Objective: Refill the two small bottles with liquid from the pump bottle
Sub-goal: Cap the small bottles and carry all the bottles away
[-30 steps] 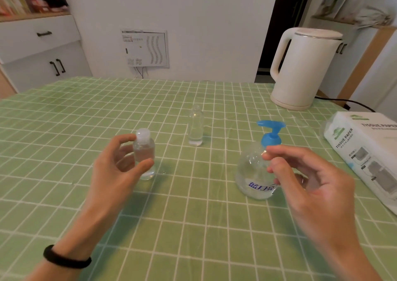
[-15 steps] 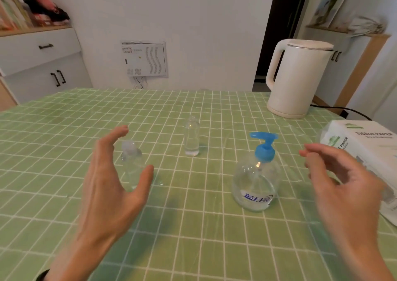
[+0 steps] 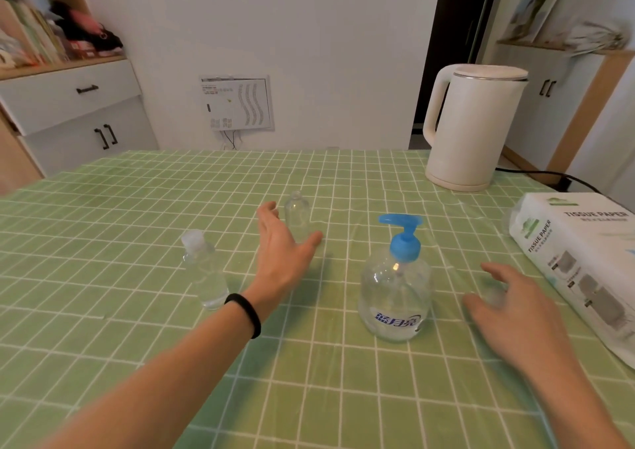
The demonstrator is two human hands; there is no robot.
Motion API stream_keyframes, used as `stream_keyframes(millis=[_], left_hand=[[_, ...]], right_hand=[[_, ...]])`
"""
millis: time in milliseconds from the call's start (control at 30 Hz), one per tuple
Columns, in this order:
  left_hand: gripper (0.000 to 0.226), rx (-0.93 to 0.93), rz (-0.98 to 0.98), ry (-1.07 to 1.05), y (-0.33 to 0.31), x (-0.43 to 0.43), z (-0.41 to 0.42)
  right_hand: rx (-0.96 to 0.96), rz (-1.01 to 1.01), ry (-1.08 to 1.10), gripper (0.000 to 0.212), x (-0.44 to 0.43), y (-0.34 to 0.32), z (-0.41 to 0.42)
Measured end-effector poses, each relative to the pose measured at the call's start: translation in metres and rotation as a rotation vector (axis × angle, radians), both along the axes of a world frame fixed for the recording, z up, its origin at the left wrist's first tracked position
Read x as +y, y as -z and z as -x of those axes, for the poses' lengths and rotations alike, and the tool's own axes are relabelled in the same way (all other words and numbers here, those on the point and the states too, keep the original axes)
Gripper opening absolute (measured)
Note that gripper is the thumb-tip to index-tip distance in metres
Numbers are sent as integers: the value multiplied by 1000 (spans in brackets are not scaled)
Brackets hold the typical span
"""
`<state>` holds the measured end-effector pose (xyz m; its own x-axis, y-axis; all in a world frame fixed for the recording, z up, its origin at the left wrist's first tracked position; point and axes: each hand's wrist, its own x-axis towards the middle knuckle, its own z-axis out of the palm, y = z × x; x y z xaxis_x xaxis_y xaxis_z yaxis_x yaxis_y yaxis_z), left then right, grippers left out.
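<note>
Open worktop [image 3: 137, 208] runs toward the near edge at 6 o'clock. My left hand [image 3: 281, 252] reaches to 12, spread and released, framing the far small bottle [image 3: 297, 215]. The capped small bottle [image 3: 202, 270] stands at its 8, the pump bottle [image 3: 395, 297] at 4. My right hand [image 3: 515, 307], loose and holding nothing, sits between pump bottle and tissue pack [image 3: 577, 266].

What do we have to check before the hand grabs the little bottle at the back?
1. Is the far small bottle standing upright: ok.
2. Is the left hand open, with fingers and thumb either side of it: ok.
3. Is the top of that bottle open for filling: cannot tell, too blurry.
4. Is the near small bottle opened: not ok, its white cap is on.
5. Is the pump bottle upright, with its blue pump in place: ok.
6. Is the right hand free and holding nothing: ok.
</note>
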<state>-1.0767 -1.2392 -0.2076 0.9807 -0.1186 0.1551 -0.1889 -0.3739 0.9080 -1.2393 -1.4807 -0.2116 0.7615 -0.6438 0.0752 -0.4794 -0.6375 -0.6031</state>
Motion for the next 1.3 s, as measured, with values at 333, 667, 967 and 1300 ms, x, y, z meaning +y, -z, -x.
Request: stream_keyframes(millis=[333, 667, 967, 1300], left_hand=[[45, -37, 31, 8, 7, 5, -9], [46, -129, 200, 297, -13, 52, 90], [46, -206, 110, 307, 4, 64, 117], [49, -196, -15, 323, 9, 69, 126]], right_hand=[[-57, 76, 48, 31, -7, 7, -1], [-791, -365, -324, 20, 49, -47, 24], [-656, -297, -537, 36, 83, -47, 28], [-585, -182, -735, 29, 96, -41, 29]])
